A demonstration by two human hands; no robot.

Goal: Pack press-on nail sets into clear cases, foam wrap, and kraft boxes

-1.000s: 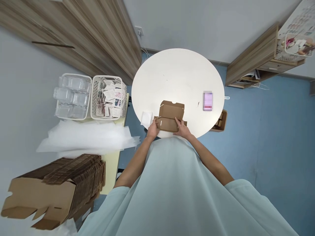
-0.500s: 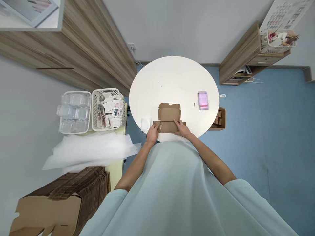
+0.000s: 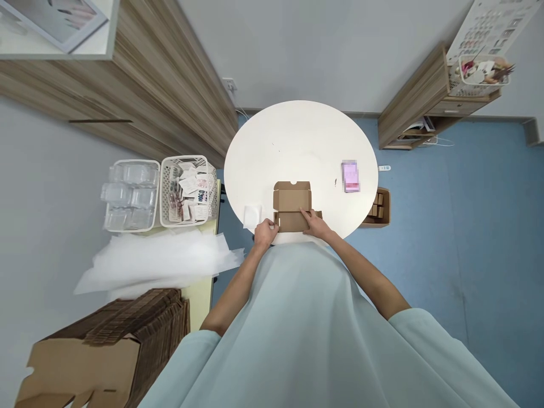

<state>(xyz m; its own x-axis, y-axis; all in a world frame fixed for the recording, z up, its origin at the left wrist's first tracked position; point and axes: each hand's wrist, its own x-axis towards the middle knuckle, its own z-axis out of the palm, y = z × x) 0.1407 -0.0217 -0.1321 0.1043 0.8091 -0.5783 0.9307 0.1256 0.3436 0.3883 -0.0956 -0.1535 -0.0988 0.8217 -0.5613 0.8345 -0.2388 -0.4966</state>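
Observation:
A brown cardboard box (image 3: 292, 200) lies unfolded near the front edge of the round white table (image 3: 297, 136), its lid panel spread away from me. At its left end my left hand (image 3: 264, 233) has its fingers closed on the side flap, which stands folded up. My right hand (image 3: 317, 224) grips the right part of the front panel, forefinger at the crease and thumb near the front edge. Left of the box is a small white square packet (image 3: 252, 216). On the table's right side lies a pink-purple item (image 3: 351, 176), blurred out.
To the left are a basket of clear plastic containers (image 3: 131, 192), a basket of small packets (image 3: 187, 190), white sheets (image 3: 157, 260) and a stack of flat cardboard boxes (image 3: 85, 362). A carton (image 3: 385, 207) of small boxes is on the floor beyond the table's right edge.
The left flap, lying out flat earlier, is now turned up and inward by my left hand. My right hand stays at the right of the box.

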